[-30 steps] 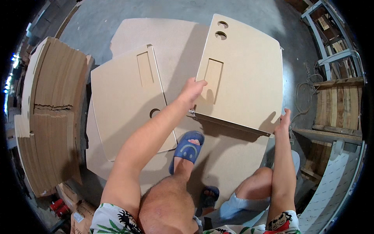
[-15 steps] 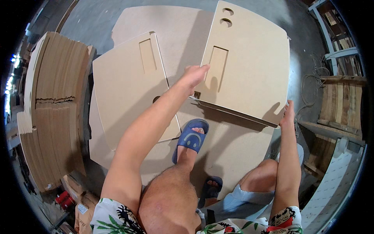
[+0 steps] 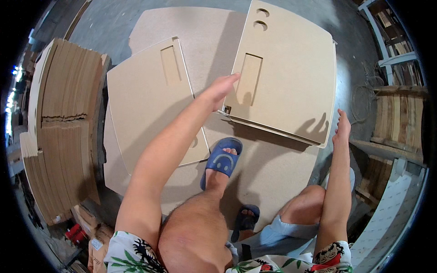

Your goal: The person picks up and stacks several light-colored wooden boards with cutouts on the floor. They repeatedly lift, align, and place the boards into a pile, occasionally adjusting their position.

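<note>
The left hand (image 3: 223, 90) is laid against the left edge of the board stack (image 3: 291, 86), its grip impossible to tell; well apart from it, the right hand (image 3: 341, 127) is held open just off the stack's right edge. Edges seem to be being squared; a two-sided nudge would call for right-hand contact. Beneath the stack, a large sheet (image 3: 284, 175) is spread; left of it, a cut panel (image 3: 141, 100) is laid; beyond, concrete floor (image 3: 107, 27) is seen.

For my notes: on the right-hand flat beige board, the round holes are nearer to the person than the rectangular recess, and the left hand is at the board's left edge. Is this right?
No: on that flat beige board, the head view shows the round holes farther away than the rectangular recess. The rest is right.
</note>
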Motion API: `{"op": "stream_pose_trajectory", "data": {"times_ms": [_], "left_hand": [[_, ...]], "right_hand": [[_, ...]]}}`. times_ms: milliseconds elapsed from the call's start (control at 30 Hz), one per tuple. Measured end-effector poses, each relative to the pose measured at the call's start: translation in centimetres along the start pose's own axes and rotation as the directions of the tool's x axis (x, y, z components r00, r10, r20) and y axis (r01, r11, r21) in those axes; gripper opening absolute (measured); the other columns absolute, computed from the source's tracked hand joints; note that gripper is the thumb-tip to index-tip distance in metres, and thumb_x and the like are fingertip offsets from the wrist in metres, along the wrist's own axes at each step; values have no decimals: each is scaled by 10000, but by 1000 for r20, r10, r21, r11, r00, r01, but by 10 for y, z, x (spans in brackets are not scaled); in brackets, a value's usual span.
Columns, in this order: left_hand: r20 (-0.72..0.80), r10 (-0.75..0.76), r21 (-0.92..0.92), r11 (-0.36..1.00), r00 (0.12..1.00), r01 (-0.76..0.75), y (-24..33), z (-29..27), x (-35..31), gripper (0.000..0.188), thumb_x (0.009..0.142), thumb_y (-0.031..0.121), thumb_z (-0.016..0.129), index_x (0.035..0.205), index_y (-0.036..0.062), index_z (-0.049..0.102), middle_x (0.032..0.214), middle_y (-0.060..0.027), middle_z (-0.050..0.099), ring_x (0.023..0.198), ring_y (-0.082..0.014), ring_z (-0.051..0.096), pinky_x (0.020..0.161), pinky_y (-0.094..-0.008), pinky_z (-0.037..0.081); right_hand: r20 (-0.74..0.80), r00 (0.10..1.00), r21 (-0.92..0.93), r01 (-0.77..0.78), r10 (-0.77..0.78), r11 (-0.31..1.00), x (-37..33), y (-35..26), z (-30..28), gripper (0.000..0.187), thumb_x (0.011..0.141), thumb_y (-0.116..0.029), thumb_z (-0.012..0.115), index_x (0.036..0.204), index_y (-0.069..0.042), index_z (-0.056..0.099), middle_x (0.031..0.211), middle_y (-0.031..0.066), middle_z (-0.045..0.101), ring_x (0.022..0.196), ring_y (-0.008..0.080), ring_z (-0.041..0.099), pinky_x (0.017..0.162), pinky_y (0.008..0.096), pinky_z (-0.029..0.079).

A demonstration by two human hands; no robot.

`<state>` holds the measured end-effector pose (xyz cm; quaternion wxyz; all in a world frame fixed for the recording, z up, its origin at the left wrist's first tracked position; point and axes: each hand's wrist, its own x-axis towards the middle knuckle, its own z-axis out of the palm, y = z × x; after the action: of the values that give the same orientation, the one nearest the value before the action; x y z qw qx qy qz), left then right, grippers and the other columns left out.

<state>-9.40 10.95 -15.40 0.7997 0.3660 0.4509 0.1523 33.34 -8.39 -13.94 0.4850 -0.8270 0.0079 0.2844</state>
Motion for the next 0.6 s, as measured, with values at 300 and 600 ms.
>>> {"op": "stream_pose_trajectory", "data": {"times_ms": [300,600], "left_hand": [[-172,-100,90,989,980,117,-53,-22,0,505,1098,345,494,1412,-47,542,1378,-159,628,1265,-253,589,1099,-386,432],[-205,-92,336,929,974,158,-12,13,-29,505,1049,368,541,1404,12,594,1489,-210,550,1443,-317,443,1194,-467,296]], "right_hand": [[173,985,-184,47,-15,982,10,26,-8,274,899,-350,637,1027,-111,674,895,-16,595,761,119,495,668,340,378],[125,991,-359,8,39,933,0,16,-6,282,892,-354,641,1012,-99,654,845,-8,568,750,135,493,639,351,349]]}}
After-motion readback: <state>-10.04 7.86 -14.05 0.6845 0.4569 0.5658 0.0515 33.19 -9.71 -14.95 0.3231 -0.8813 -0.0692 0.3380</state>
